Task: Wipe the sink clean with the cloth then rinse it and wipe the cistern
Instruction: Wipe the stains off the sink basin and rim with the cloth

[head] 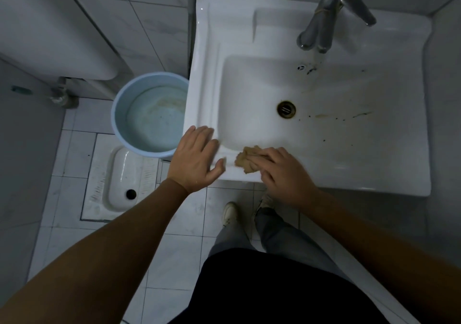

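Observation:
A white square sink (389, 179) fills the upper right, with brown stains and specks across its basin around the drain (286, 109). My right hand (284, 174) presses a crumpled tan cloth (248, 160) onto the sink's front rim near its left corner. My left hand (197, 157) lies flat and spread on the front left corner of the rim, holding nothing. The white cistern (50, 29) hangs on the wall at the upper left.
A chrome tap (331, 14) stands at the back of the sink. A pale blue bucket (119, 114) holding water sits on the floor left of the sink. A white squat toilet pan (119, 181) is set in the tiled floor below it. My feet stand under the sink's front edge.

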Action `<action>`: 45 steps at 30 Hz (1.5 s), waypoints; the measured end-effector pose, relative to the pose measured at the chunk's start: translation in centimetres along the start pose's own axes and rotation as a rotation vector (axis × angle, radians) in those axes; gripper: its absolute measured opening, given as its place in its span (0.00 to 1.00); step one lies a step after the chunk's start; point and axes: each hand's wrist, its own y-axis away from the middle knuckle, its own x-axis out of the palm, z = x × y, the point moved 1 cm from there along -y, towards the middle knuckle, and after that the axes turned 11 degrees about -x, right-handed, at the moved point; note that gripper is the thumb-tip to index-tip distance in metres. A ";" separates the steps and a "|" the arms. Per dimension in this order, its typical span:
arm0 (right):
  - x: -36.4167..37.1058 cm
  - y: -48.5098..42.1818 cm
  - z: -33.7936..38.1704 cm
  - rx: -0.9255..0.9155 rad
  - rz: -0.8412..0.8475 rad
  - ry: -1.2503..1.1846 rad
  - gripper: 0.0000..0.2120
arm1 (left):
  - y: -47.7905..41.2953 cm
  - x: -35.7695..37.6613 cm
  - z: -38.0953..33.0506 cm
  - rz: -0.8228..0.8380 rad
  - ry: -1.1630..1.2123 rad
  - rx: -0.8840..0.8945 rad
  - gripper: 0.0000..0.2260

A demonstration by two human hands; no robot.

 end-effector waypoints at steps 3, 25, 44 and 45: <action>-1.0 2.7 -2.5 0.041 0.024 0.031 0.23 | -0.2 -0.1 -0.1 0.010 -0.013 -0.001 0.20; -5.9 7.1 -10.0 0.411 0.085 -0.156 0.22 | 1.6 1.2 -8.9 0.089 -0.018 -0.294 0.22; -6.8 6.6 -10.9 0.454 -0.047 -0.333 0.21 | -0.2 0.1 -7.2 0.200 -0.136 -0.155 0.24; -6.5 6.7 -10.8 0.447 -0.017 -0.317 0.22 | -0.4 0.3 -6.9 0.212 -0.127 -0.129 0.23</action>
